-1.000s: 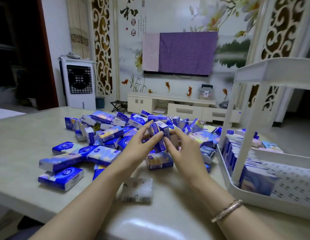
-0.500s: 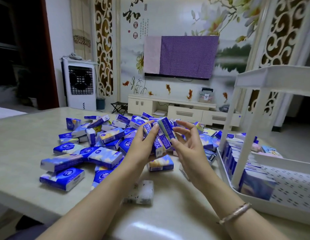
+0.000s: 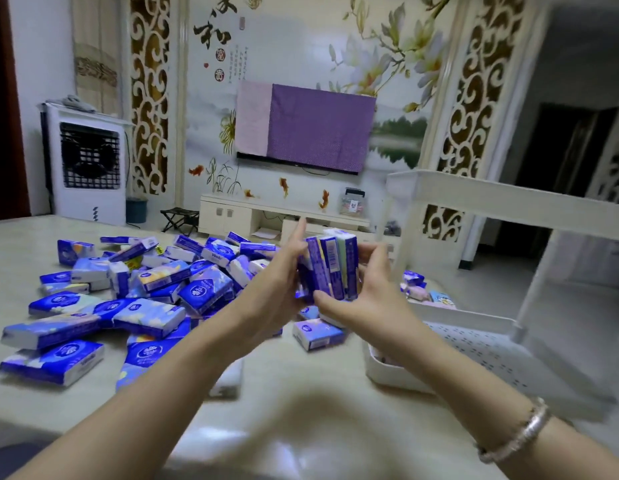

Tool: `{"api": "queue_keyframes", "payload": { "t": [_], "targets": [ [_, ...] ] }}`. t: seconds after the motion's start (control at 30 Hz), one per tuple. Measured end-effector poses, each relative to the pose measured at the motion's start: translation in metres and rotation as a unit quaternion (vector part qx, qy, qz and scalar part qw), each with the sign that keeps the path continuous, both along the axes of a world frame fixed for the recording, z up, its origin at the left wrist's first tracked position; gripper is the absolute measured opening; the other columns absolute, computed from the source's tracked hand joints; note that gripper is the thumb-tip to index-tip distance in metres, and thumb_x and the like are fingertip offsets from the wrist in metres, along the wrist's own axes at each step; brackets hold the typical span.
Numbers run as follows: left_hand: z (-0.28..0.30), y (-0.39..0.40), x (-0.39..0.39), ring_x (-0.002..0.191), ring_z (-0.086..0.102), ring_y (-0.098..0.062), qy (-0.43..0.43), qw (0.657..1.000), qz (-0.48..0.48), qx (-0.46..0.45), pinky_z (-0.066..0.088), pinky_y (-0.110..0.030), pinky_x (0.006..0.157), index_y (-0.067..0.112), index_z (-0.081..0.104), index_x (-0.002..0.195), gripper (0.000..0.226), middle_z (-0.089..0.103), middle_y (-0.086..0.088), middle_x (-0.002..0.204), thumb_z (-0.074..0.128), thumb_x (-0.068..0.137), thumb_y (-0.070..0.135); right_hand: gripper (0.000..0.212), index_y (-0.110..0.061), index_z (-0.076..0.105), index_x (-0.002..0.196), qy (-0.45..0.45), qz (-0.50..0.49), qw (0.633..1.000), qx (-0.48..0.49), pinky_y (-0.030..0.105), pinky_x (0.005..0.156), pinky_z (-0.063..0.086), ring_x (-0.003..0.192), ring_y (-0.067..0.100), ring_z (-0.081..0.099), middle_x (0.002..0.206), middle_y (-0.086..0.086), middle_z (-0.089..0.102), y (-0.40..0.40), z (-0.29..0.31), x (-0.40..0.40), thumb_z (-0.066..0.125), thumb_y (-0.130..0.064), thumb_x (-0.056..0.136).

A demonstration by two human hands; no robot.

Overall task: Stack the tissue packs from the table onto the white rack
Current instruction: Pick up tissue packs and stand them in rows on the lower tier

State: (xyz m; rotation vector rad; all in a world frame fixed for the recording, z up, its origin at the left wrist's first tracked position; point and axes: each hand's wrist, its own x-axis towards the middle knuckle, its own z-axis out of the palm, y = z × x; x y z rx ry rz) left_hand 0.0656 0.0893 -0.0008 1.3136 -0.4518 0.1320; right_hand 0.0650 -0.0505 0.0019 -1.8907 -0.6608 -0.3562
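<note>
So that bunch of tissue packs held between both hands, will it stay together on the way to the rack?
Probably only while squeezed: the bunch of tissue packs is several loose packs standing side by side, pressed between the left hand and right hand. Glossy wrappers look slippery, so middle ones may slide out. They seem soft and light.

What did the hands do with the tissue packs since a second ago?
Both hands, left hand and right hand, gathered several packs into an upright bundle of tissue packs, lifted it off the pile and carried it right, toward the white rack. The loose pile on the table stayed put.
</note>
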Motion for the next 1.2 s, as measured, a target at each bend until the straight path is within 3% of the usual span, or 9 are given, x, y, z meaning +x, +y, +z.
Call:
{"api": "queue_keyframes", "payload": {
  "t": [0.07,0.2,0.33,0.53,0.6,0.77,0.9,1.03,1.2],
  "targets": [
    [0.003,-0.012,-0.008,0.083,0.055,-0.011,-0.025,0.999,-0.016,0.018,0.052,-0.021,0.060,0.041,0.026,0.146,0.056,0.058,0.001,0.093,0.023,0.098,0.012,0.059,-0.026,0.032,0.113,0.017,-0.027,0.999,0.007,0.011,0.076,0.049,0.097,0.005,0.061,0.120,0.002,0.049,-0.015,0.009,-0.010,0.071,-0.017,0.070],
    [0.007,-0.042,-0.026,0.107,0.057,-0.021,-0.069,0.993,-0.029,0.088,0.042,-0.041,0.103,0.049,0.028,0.141,0.073,0.067,0.007,0.112,0.030,0.095,-0.007,0.050,-0.019,0.035,0.110,0.048,-0.061,0.996,0.046,0.007,0.060,0.047,0.083,0.001,0.059,0.109,0.006,0.058,-0.046,0.017,-0.020,0.067,-0.005,0.074],
    [0.010,-0.066,-0.034,0.114,0.059,-0.006,-0.093,0.990,-0.016,0.109,0.055,-0.024,0.085,0.049,0.019,0.144,0.070,0.053,0.005,0.135,0.043,0.098,0.002,0.050,-0.022,0.041,0.107,0.123,-0.055,0.983,0.123,0.023,0.072,0.052,0.090,0.010,0.060,0.099,-0.002,0.058,-0.078,0.019,-0.022,0.071,-0.006,0.071],
    [0.005,-0.064,-0.005,0.119,0.056,-0.012,-0.008,0.988,0.084,0.128,0.052,-0.035,0.095,0.035,0.031,0.145,0.059,0.048,0.005,0.141,0.058,0.093,0.026,0.036,-0.005,0.052,0.099,0.208,-0.061,0.942,0.256,0.033,0.067,0.056,0.079,0.022,0.060,0.094,0.015,0.060,-0.138,0.018,0.007,0.057,-0.001,0.063],
    [-0.003,-0.065,0.012,0.121,0.054,-0.014,0.030,0.985,0.090,0.143,0.045,-0.036,0.102,0.031,0.036,0.144,0.052,0.050,0.006,0.139,0.054,0.095,0.031,0.028,-0.005,0.053,0.096,0.227,-0.111,0.937,0.240,0.030,0.059,0.054,0.073,0.023,0.063,0.094,0.017,0.062,-0.154,0.013,0.027,0.055,0.001,0.069],
    [-0.024,-0.082,0.069,0.125,0.050,-0.020,0.155,0.983,0.072,0.073,0.037,-0.033,0.103,0.016,0.049,0.137,0.045,0.050,-0.001,0.140,0.046,0.098,0.039,0.086,-0.006,0.034,0.129,0.308,-0.187,0.920,0.151,0.038,0.077,0.057,0.095,0.030,0.064,0.114,0.018,0.057,-0.168,-0.016,0.098,0.072,-0.009,0.052],
    [-0.034,-0.098,0.113,0.132,0.045,-0.028,0.216,0.975,0.060,0.015,0.027,-0.042,0.116,0.007,0.044,0.140,0.064,0.049,-0.014,0.141,0.046,0.094,0.051,0.056,-0.009,0.031,0.119,0.336,-0.195,0.916,0.099,0.039,0.081,0.053,0.086,0.022,0.055,0.096,0.009,0.050,-0.160,-0.027,0.134,0.062,0.008,0.076],
    [-0.036,-0.111,0.121,0.085,0.071,-0.027,0.233,0.972,0.038,-0.013,0.057,-0.034,0.078,0.000,0.064,0.101,0.052,0.072,-0.021,0.093,0.048,0.094,0.049,0.056,-0.005,0.039,0.122,0.333,-0.186,0.921,0.076,0.040,0.081,0.051,0.105,0.029,0.056,0.108,0.015,0.057,-0.152,-0.043,0.157,0.055,0.014,0.071],
    [-0.037,-0.125,0.115,0.037,0.060,-0.014,0.196,0.980,-0.025,-0.004,0.045,-0.015,0.036,0.005,0.057,0.070,0.045,0.062,-0.005,0.045,0.040,0.099,0.036,0.040,-0.009,0.057,0.112,0.307,-0.181,0.934,0.028,0.027,0.070,0.046,0.092,0.021,0.059,0.096,0.008,0.065,-0.152,-0.055,0.157,0.051,0.011,0.078]
  ]
}}
